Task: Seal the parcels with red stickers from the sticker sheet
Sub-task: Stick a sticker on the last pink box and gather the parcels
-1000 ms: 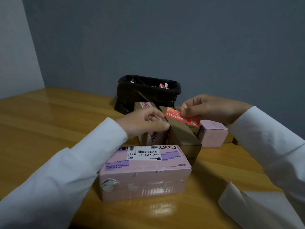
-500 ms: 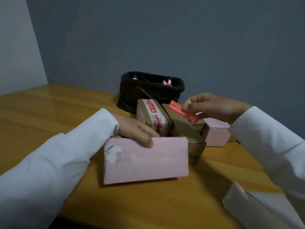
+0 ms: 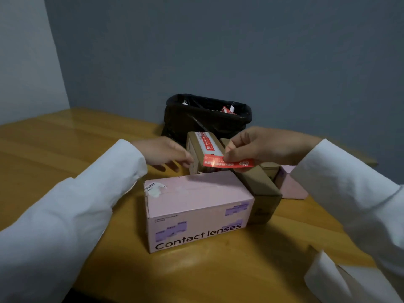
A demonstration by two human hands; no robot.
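Observation:
A pink "Contact lenses" parcel stands on the wooden table, its printed side facing me. My right hand pinches a red sticker by its top edge, just above the parcel's far edge. My left hand hovers behind the parcel's far left corner with loosely curled fingers that hold nothing, close to a brown parcel that bears a red sticker on top. A second brown parcel lies to the right. A small pink box sits behind it.
A black-lined bin with red and white scraps stands against the grey wall behind the parcels. White paper lies at the table's near right corner. The table's front edge runs close below the pink parcel.
The pink parcel was turned over by my left hand, which then let go and moved behind it. My right hand brought the red sticker down and left, toward the parcel's far edge.

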